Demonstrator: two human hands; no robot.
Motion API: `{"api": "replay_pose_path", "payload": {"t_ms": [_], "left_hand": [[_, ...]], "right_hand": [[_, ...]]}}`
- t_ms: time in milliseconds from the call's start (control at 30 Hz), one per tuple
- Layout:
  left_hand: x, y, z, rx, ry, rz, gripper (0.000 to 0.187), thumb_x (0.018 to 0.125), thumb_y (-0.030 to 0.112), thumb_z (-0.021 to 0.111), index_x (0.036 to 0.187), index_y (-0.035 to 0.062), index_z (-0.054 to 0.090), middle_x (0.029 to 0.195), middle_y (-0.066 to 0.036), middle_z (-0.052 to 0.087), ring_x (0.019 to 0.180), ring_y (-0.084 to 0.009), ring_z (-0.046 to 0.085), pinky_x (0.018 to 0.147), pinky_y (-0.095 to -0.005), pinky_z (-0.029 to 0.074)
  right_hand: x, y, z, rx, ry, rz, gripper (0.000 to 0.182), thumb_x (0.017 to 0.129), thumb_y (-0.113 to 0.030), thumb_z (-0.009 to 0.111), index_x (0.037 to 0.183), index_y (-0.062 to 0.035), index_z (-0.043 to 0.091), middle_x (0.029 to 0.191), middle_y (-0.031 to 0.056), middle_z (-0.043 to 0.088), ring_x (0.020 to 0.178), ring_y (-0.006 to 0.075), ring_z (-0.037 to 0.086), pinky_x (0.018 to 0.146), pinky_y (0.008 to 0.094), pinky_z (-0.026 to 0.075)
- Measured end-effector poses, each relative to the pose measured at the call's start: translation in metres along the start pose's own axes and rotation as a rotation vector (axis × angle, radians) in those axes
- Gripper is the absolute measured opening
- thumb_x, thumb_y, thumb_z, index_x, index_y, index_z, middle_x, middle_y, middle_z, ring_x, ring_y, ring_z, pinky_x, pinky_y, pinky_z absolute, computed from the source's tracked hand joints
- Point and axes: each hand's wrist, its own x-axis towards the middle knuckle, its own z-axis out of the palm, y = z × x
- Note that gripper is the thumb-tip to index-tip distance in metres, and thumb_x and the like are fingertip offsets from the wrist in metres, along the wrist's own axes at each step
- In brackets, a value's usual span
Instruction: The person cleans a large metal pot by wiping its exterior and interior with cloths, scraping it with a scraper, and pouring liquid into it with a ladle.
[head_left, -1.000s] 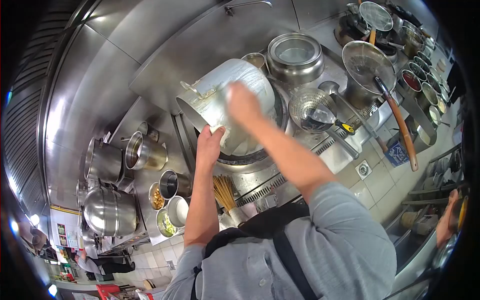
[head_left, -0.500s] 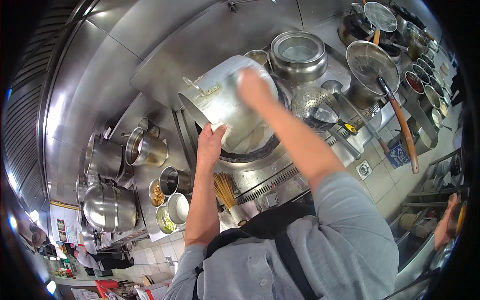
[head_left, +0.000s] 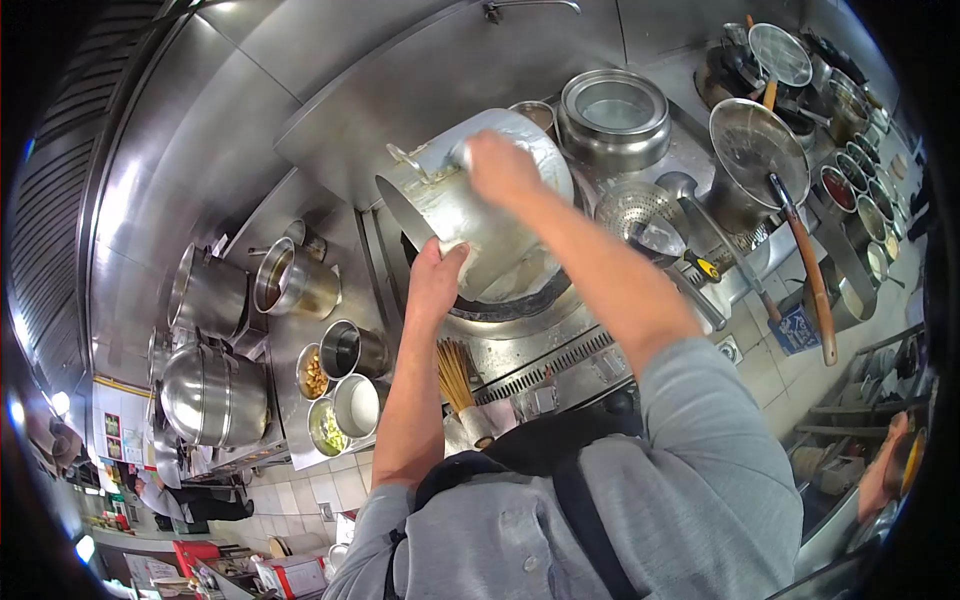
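Observation:
A large metal pot (head_left: 465,215) lies tilted on its side over the wok ring (head_left: 500,308), its mouth facing left. My left hand (head_left: 435,280) grips the near side of its rim, the thumb on the outer wall. My right hand (head_left: 502,172) is closed in a fist against the pot's upper outer wall, near the side handle (head_left: 405,162). Something small and greyish shows at its fingers, too blurred to name. Pale smears and stains mark the pot's wall and base.
Right of the pot are a lidless round pot (head_left: 612,115), a perforated ladle (head_left: 632,210) and a strainer (head_left: 758,150). At left stand steel pots (head_left: 295,283), food bowls (head_left: 328,425) and a bamboo brush (head_left: 458,385). A person (head_left: 185,500) is far back at lower left.
My right hand has moved along the pot's wall toward the handle. The whole view has shifted slightly, while my left hand keeps its hold on the rim.

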Motion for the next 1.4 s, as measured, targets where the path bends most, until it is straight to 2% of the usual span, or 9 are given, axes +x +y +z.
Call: {"api": "replay_pose_path", "payload": {"t_ms": [233,333,400,500,633,767,933,1100,1400], "left_hand": [[-0.008,0.009,0.002,0.236,0.024,-0.026,0.039,0.101,0.027,0.063,0.121,-0.0066,0.065,0.111,-0.020,0.075,0.102,-0.0267,0.069,0.096,-0.0388,0.050],[-0.007,0.007,0.001,0.135,0.069,0.001,0.037,0.101,0.027,0.063,0.120,-0.0054,0.066,0.109,-0.019,0.075,0.101,-0.0267,0.069,0.094,-0.0394,0.051],[-0.007,0.016,0.001,0.156,0.076,0.018,0.036,0.101,0.026,0.063,0.119,-0.0047,0.066,0.108,-0.020,0.075,0.101,-0.0273,0.069,0.093,-0.0397,0.051],[-0.002,-0.005,-0.002,0.155,0.061,0.025,0.036,0.100,0.028,0.065,0.119,-0.0037,0.067,0.108,-0.022,0.075,0.101,-0.0296,0.070,0.093,-0.0414,0.051],[-0.006,-0.012,0.001,0.148,0.055,0.049,0.038,0.101,0.029,0.065,0.121,-0.0040,0.066,0.109,-0.025,0.075,0.105,-0.0365,0.072,0.094,-0.0441,0.051],[-0.014,-0.009,0.008,0.211,0.054,0.038,0.036,0.101,0.026,0.064,0.119,-0.0052,0.066,0.110,-0.028,0.073,0.107,-0.0422,0.070,0.095,-0.0462,0.051],[-0.024,-0.008,0.010,0.228,0.024,0.035,0.034,0.100,0.025,0.064,0.115,-0.0058,0.065,0.108,-0.030,0.072,0.106,-0.0444,0.069,0.093,-0.0482,0.051],[-0.025,-0.022,0.020,0.149,0.051,0.133,0.032,0.099,0.023,0.065,0.113,-0.0058,0.064,0.105,-0.029,0.072,0.103,-0.0443,0.070,0.091,-0.0492,0.051],[-0.043,-0.031,0.036,0.286,0.022,0.190,0.032,0.097,0.023,0.065,0.116,-0.0029,0.067,0.111,-0.029,0.073,0.111,-0.0474,0.069,0.094,-0.0510,0.053]], "right_hand": [[0.049,-0.002,-0.010,-0.149,-0.108,0.067,0.022,0.093,-0.008,0.059,0.110,-0.0052,0.074,0.110,0.0218,0.072,0.105,0.0419,0.072,0.091,0.0521,0.058],[-0.013,-0.019,-0.017,-0.016,0.006,0.104,0.027,0.091,-0.006,0.062,0.116,-0.0018,0.071,0.118,0.0208,0.070,0.107,0.0411,0.071,0.090,0.0513,0.059],[-0.062,-0.029,-0.001,0.062,0.134,-0.013,0.027,0.088,-0.004,0.063,0.114,-0.0020,0.070,0.117,0.0214,0.070,0.104,0.0418,0.071,0.089,0.0507,0.059],[-0.083,-0.064,-0.018,0.119,-0.108,-0.254,0.033,0.086,-0.002,0.063,0.119,-0.0042,0.071,0.117,0.0216,0.069,0.102,0.0428,0.071,0.088,0.0507,0.059],[-0.034,-0.002,-0.026,-0.024,0.034,-0.205,0.033,0.085,0.002,0.061,0.115,-0.0071,0.073,0.108,0.0171,0.068,0.099,0.0413,0.071,0.086,0.0506,0.059],[-0.069,-0.051,-0.023,-0.036,-0.059,-0.390,0.033,0.085,0.002,0.061,0.115,-0.0060,0.073,0.112,0.0179,0.068,0.096,0.0417,0.071,0.084,0.0499,0.060],[-0.063,-0.011,-0.036,-0.034,-0.008,-0.148,0.035,0.086,0.004,0.059,0.117,-0.0054,0.072,0.113,0.0189,0.067,0.105,0.0423,0.069,0.090,0.0503,0.057],[-0.092,-0.040,-0.022,-0.009,-0.024,-0.269,0.036,0.086,0.003,0.061,0.120,-0.0014,0.070,0.116,0.0195,0.068,0.106,0.0424,0.068,0.093,0.0487,0.057],[-0.132,-0.074,-0.039,0.006,-0.007,-0.095,0.030,0.087,-0.007,0.067,0.115,0.0014,0.070,0.114,0.0235,0.070,0.103,0.0447,0.070,0.090,0.0511,0.058]]}}
